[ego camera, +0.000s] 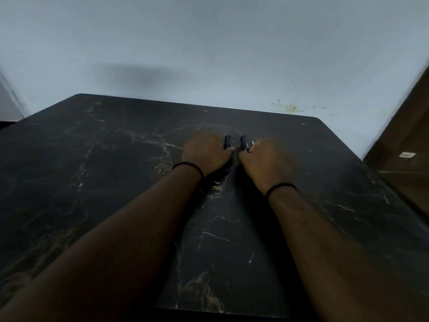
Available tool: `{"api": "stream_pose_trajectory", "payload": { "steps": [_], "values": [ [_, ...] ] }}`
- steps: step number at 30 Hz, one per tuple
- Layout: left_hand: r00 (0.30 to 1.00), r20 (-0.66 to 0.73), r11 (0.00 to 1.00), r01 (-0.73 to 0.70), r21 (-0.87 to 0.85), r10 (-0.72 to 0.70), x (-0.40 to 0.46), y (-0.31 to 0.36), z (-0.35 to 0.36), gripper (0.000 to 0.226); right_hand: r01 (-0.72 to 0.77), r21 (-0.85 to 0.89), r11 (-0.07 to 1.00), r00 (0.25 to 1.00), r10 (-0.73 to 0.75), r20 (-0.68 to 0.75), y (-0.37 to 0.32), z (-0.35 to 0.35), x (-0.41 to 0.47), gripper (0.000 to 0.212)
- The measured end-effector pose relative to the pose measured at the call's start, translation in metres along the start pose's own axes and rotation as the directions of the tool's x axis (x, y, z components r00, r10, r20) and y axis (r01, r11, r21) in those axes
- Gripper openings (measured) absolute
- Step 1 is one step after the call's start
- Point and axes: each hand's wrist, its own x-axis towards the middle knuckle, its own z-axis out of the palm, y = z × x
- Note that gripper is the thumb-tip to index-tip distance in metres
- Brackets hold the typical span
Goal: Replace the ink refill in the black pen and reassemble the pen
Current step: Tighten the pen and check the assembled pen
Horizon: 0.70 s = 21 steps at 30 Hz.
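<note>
In the head view, 2 bare forearms reach forward over a dark marble-patterned table (104, 182) with pale and gold veins. The picture is blurred around the hands.

The left hand (205, 153) lies knuckles up near the far middle of the table, its fingers curled round a black pen piece (227, 142) whose rounded far end sticks out past the fingers. A bluish bit shows under the heel of this hand, too small to make out.

The right hand (267, 159) sits just beside the left, also knuckles up, thumbs nearly touching. Its fingers are curled round a second black pen piece (243, 142), which stands almost parallel to the first, the 2 close together but apart. A thin pale tip (252, 143) shows just beside the right fingers; whether it is the refill cannot be told.

Each wrist wears a thin black band: 1 on the left (188, 166), 1 on the right (280, 188).

Behind the table stands a pale blue-grey wall (209, 54) with a yellowish stain (291, 108) low on its right part. A brown wooden panel (408, 140) stands at the right edge.
</note>
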Motion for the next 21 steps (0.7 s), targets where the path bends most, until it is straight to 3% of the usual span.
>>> {"api": "stream_pose_trajectory", "payload": {
  "steps": [4,10,21],
  "values": [
    [0.999,0.041,0.999,0.018,0.03,-0.02,0.003,-0.002,-0.002,0.036,0.049,-0.023,0.999,0.998,-0.048,0.033,-0.004,0.005,-0.002,0.025],
    [0.994,0.105,1.0,0.023,0.015,-0.025,0.003,-0.007,-0.006,0.034,0.115,-0.134,0.984,0.993,-0.118,-0.014,-0.013,0.01,-0.004,0.034],
    [0.99,0.139,0.999,0.027,0.022,-0.03,0.003,-0.009,-0.014,0.043,0.134,-0.13,0.982,0.99,-0.138,-0.024,-0.02,0.017,-0.003,0.032]
  ]
}}
